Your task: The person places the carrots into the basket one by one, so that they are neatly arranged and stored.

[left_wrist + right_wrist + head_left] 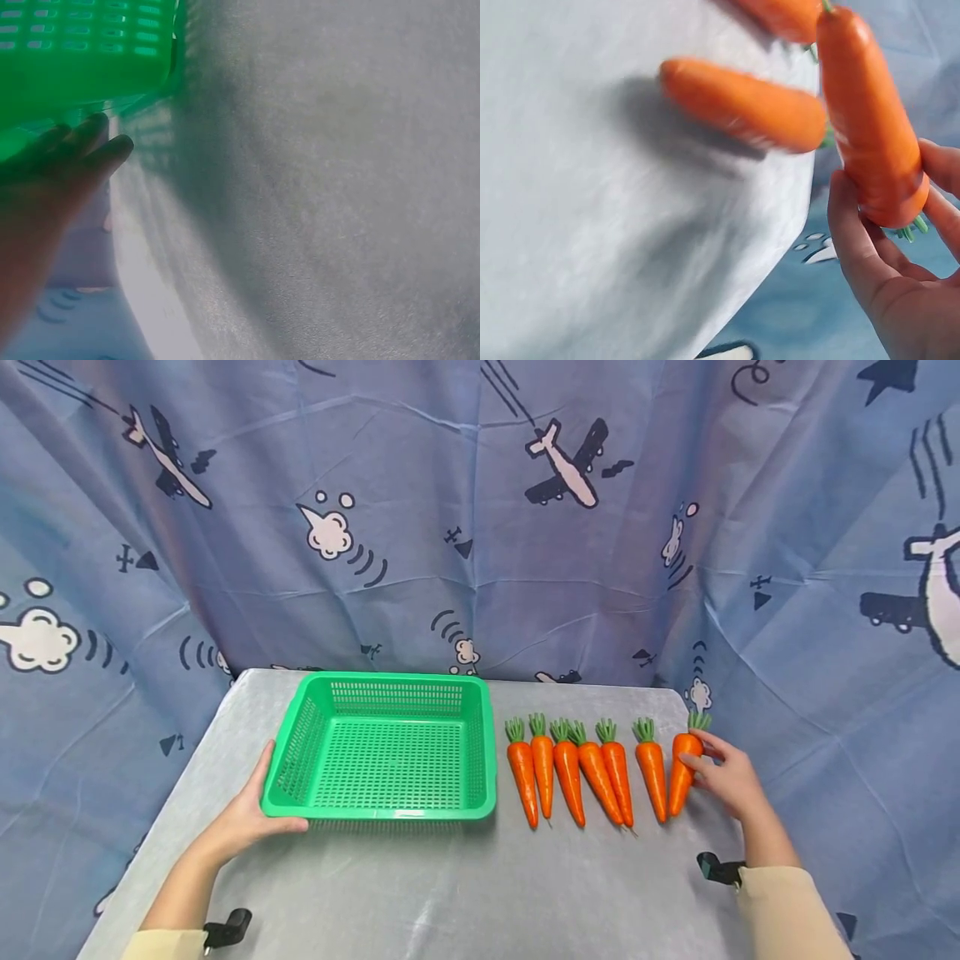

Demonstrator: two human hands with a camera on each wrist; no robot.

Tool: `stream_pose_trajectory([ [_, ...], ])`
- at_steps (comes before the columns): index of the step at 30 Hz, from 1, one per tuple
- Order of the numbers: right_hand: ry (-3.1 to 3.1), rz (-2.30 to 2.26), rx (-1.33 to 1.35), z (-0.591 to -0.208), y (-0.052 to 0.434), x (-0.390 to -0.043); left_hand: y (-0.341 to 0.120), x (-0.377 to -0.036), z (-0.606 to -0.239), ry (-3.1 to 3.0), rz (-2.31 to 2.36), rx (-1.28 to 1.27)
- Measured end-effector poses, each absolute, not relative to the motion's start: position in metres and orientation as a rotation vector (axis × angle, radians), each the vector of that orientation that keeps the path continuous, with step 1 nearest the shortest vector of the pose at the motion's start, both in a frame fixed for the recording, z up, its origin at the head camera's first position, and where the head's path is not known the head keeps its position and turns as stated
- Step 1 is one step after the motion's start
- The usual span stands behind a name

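Observation:
A green plastic basket point(390, 815) with slotted walls stands at the left of the table, nothing inside it. My left hand point(243, 820) lies at its near left corner, thumb stretched along the front side and straight fingers along the left side. In the left wrist view, the fingers point(109, 154) show close by the basket's wall point(90, 75). At the far right of a row, my right hand point(726, 774) grips a carrot point(684, 768) near its green top. The right wrist view shows this carrot point(870, 112) between thumb and fingers, tilted up from the table.
Several more orange carrots point(567, 781) lie side by side between basket and right hand, green tops toward the back; the nearest carrot point(651, 777) is just left of the held one. The grey table point(450, 893) ends at a blue patterned curtain point(420, 527).

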State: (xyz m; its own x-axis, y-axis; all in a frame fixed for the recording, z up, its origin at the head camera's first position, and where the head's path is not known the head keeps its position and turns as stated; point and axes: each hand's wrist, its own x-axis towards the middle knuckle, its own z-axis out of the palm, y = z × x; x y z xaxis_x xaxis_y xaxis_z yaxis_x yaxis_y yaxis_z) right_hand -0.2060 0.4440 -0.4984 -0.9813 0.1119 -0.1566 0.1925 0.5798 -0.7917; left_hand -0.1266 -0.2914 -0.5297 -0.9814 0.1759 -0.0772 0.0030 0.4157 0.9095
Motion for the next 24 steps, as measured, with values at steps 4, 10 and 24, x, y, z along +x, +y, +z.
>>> stream_pose_trajectory([
  [4, 2.713, -1.41, 0.229, -0.487, 0.432, -0.206, -0.291, -0.126, -0.529, 2.523, 1.584, 0.166],
  [10, 2.698, -1.491, 0.128, -0.474, 0.414, -0.209, -0.292, -0.127, -0.53, 2.507, 1.597, 0.16],
  [24, 2.693, -1.504, 0.085, -0.445, 0.38, -0.213, -0.292, -0.127, -0.531, 2.505, 1.609, 0.154],
])
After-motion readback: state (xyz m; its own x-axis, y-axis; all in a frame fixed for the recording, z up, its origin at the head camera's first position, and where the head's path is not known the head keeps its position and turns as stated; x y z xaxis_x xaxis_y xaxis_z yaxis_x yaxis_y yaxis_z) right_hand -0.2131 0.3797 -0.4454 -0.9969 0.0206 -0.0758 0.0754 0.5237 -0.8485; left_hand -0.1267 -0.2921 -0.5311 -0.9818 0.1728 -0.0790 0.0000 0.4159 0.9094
